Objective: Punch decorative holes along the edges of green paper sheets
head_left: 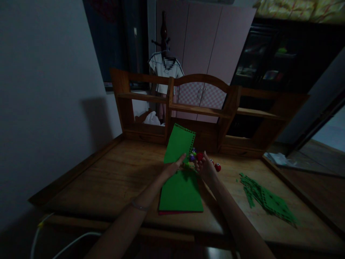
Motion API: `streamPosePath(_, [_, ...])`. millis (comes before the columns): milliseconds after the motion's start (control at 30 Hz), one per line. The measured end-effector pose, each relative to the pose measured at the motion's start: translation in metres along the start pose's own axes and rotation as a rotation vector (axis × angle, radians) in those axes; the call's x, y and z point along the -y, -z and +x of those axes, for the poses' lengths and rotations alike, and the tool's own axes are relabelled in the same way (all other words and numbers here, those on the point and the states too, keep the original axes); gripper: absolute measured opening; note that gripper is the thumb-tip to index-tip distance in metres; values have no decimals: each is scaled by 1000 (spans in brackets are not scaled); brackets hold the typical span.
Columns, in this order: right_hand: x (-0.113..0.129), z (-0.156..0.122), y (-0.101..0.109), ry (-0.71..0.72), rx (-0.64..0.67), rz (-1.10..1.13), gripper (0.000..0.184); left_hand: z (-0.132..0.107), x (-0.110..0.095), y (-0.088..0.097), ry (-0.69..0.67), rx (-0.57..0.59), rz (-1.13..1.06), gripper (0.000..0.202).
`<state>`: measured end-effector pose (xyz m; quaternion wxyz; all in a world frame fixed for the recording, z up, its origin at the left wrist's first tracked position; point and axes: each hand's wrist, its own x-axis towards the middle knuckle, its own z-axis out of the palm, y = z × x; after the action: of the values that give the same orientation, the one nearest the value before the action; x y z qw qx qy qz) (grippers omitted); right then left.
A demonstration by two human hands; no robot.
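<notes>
My left hand [174,167] is closed at the lower edge of a green sheet [179,144] with small holes punched along its top and right edges. The sheet is tilted up from the desk. My right hand [207,169] has its fingers curled beside a red ball [199,156]; what is in them, if anything, is hidden. Between my hands is a small yellow-green piece [189,165], too dim to make out. Small purple and green balls with eyes [192,156] lie just beyond. Below my hands, a plain green sheet [181,192] lies flat over something pink.
Another red ball with an eye [217,167] sits right of my right hand. Punched green strips and scraps [265,198] are heaped on the right of the wooden desk [115,180]. A wooden shelf unit [199,108] closes the back. A white cable [35,237] hangs at the lower left.
</notes>
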<state>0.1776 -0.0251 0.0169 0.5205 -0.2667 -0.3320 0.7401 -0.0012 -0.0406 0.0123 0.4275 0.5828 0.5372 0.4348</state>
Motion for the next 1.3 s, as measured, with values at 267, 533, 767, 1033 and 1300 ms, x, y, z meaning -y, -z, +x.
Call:
streamPosePath(267, [-3,1,12,-64,162,42,34,-7,-10,4,5,-26,140,64])
streamPosePath(533, [-2,0,12,-121,269,70,44,-8,-13,3,-28,-47,112,67])
streamPosePath(767, [-4,1,11,-109,275,130,39,-10,-15,4,-10,4,109,68])
streamPosePath(1033, [-1,-4,4,-57,200,22,37,-9,-18,0,73,8,105,68])
streamPosePath(1300, [-8,-1,-1,152,-91,-425,32,-8,-18,0,63,-10,74,64])
